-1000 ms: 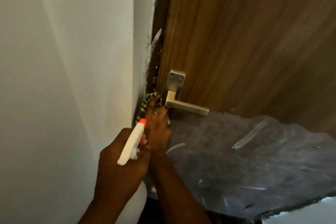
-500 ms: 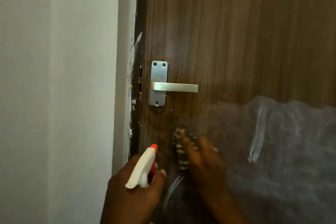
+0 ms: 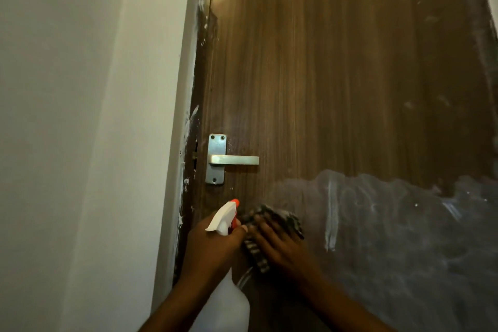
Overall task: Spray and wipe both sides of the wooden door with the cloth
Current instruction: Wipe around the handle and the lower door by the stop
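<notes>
On one door (image 3: 336, 75): two hands (image 3: 283, 248), one cloth (image 3: 272, 221), one spray bottle (image 3: 225, 302)

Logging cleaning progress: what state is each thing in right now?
Wooden door: shut, lower part smeared whitish.
Door handle: level, untouched.
Spray bottle: gripped in left hand.
Cloth: pressed flat on door under right hand.

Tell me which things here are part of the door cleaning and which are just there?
Part of the job:
wooden door
spray bottle, in the left hand
striped cloth, pressed to the door by the right hand

Just there:
door handle
white wall
door frame
</notes>
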`<state>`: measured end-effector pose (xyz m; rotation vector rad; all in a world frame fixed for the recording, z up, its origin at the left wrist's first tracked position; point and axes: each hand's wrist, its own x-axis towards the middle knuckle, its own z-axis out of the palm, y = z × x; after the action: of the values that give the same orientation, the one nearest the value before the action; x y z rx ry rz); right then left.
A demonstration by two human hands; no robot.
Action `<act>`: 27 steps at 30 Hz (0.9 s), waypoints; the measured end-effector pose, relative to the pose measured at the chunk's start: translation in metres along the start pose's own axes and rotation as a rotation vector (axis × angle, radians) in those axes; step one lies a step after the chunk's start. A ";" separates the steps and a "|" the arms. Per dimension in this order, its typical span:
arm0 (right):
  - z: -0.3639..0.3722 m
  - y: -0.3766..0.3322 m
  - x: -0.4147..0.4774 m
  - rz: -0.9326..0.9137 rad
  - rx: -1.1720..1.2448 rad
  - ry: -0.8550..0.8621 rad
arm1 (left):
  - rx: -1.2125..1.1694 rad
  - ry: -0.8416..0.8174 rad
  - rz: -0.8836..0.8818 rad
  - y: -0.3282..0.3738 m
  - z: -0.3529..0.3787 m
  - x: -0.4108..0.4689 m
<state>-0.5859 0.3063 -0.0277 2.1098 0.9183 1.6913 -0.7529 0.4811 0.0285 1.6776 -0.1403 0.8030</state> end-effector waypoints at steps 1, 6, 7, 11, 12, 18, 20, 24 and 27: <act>-0.004 0.013 -0.011 0.084 0.006 -0.027 | 0.014 -0.010 0.011 0.000 -0.002 -0.001; -0.014 0.044 0.052 0.603 0.156 0.057 | 0.063 -0.044 0.020 0.003 0.002 0.000; -0.016 0.039 0.076 0.614 0.182 0.050 | 0.066 -0.044 0.025 0.006 0.004 0.000; -0.014 0.019 0.081 0.345 0.097 0.002 | 0.075 -0.057 0.032 0.006 0.011 0.007; -0.010 0.021 0.063 0.278 0.060 0.005 | 0.088 -0.069 0.033 0.004 0.013 0.008; -0.014 0.083 0.015 0.719 0.147 0.074 | 0.125 -0.146 0.073 -0.015 0.038 0.012; -0.022 0.094 0.050 0.890 0.215 0.122 | 0.134 -0.161 0.092 -0.012 0.049 0.017; -0.012 0.083 0.036 0.599 0.109 0.032 | 0.182 -0.237 0.149 0.003 0.069 0.027; 0.004 0.077 -0.053 0.415 0.046 -0.015 | 0.267 -0.284 0.182 0.011 0.087 0.028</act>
<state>-0.5649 0.2152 -0.0245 2.4706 0.5427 1.8491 -0.7001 0.4081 0.0492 2.0500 -0.4028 0.7374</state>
